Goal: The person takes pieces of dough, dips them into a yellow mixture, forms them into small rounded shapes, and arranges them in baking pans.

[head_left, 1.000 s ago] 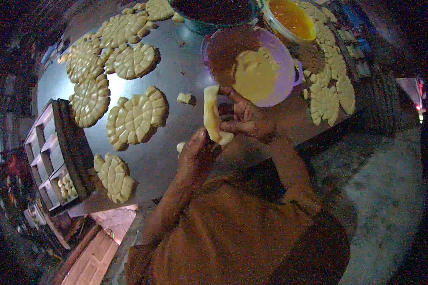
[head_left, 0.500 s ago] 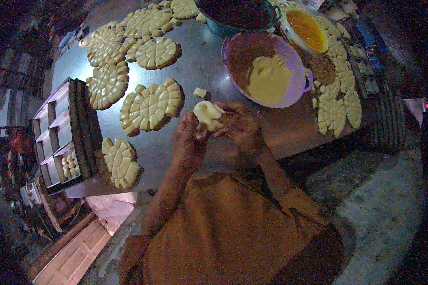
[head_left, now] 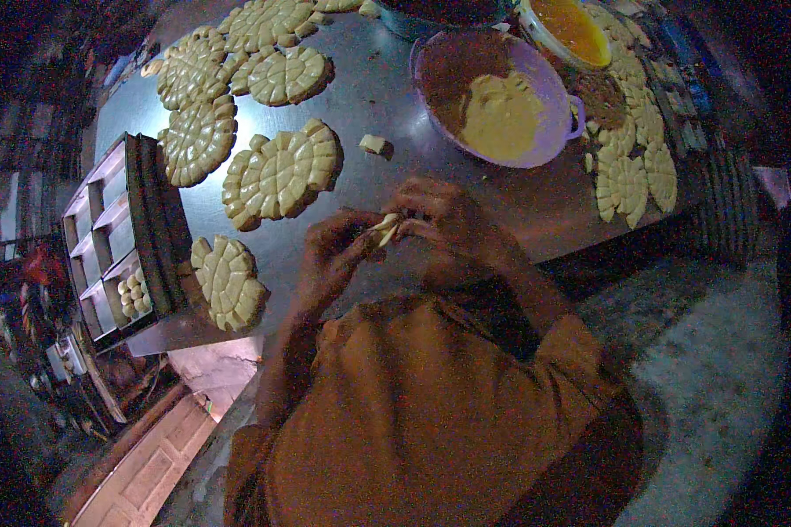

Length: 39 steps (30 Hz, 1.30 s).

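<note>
a small piece of pale dough [head_left: 385, 230] is being pinched between the closed fingers of the left hand [head_left: 336, 255] and the right hand [head_left: 439, 220], just above the near edge of the metal table [head_left: 369, 88].

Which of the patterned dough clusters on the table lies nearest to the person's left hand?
The small cluster at the table's front edge, beside the dark tray, just left of the left hand. The others lie farther back or on the far right.
</note>
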Tool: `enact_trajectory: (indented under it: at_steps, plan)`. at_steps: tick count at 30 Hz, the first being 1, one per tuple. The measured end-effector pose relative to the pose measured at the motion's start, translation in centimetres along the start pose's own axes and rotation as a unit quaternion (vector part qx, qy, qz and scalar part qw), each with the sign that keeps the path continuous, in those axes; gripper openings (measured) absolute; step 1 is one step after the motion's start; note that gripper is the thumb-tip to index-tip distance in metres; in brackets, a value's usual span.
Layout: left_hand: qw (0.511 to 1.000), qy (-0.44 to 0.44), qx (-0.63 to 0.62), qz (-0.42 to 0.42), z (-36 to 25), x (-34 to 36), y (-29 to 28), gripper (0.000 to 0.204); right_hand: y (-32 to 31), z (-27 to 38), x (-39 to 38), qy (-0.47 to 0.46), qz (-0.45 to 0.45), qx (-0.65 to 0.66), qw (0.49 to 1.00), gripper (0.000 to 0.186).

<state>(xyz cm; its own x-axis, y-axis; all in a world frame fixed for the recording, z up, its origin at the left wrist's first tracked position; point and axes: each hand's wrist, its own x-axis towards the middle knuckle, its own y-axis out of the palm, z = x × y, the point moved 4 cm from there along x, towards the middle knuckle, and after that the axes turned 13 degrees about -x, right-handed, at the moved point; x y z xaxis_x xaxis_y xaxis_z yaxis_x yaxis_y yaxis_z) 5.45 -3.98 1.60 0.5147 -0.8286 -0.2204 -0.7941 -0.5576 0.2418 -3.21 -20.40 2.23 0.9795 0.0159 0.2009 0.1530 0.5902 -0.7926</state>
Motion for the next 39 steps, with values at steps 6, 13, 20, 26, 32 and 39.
enact_trajectory:
  at_steps: [6,13,20,26,32,39]
  plan:
    - [0.964,-0.083,-0.252,-0.013,2.5,0.8,-1.5,0.036,-0.8,0.6,-0.6,-0.061,-0.042,-0.029,0.997,0.042]
    - [0.931,-0.103,-0.333,-0.111,4.6,0.8,-1.6,0.027,0.4,6.1,1.5,0.061,-0.181,-0.039,0.981,0.047]
    - [0.91,-0.046,-0.391,-0.129,4.4,0.1,-1.1,0.025,2.0,5.9,0.5,0.157,-0.207,-0.092,0.961,0.029]
    - [0.933,-0.009,-0.351,-0.082,2.9,0.6,-0.4,0.027,1.9,4.3,0.7,0.262,-0.21,0.067,0.94,0.013]
    - [0.937,-0.036,-0.293,-0.186,4.0,0.7,-0.8,0.029,3.3,3.4,0.1,0.176,-0.202,0.04,0.963,0.022]
    - [0.971,0.001,-0.153,-0.182,3.1,0.3,-1.5,0.024,4.9,2.3,-1.1,-0.017,-0.177,-0.102,0.979,0.031]
